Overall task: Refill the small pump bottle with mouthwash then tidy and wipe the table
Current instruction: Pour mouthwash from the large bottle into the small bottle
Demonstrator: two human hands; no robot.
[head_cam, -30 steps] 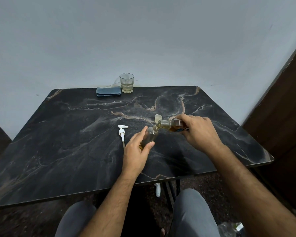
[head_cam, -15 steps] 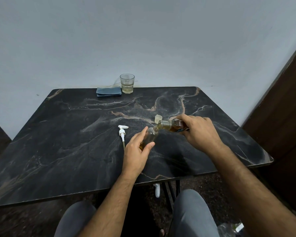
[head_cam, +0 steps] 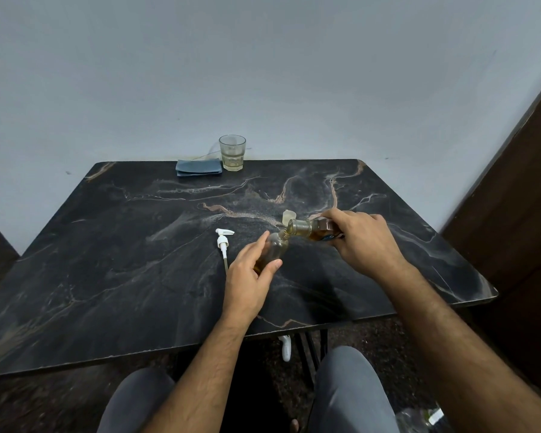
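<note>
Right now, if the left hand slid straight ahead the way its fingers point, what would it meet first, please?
The left hand already holds the small pump bottle; past that, probably the tilted mouthwash bottle, though depth is unclear.

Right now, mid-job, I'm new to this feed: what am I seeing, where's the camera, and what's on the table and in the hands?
There is no machine here: these are a person's two bare hands, seen from a single camera worn on the head, looking forward and down. The left hand grips a small clear bottle standing on the dark marble table. The right hand holds a bigger bottle of amber mouthwash tipped over, its mouth at the small bottle's neck. Left of the small bottle lies the white pump, taken off. A pale cap sits just behind the bottles. At the far edge are a folded blue cloth and, right beside it, a glass with a little pale liquid.
</note>
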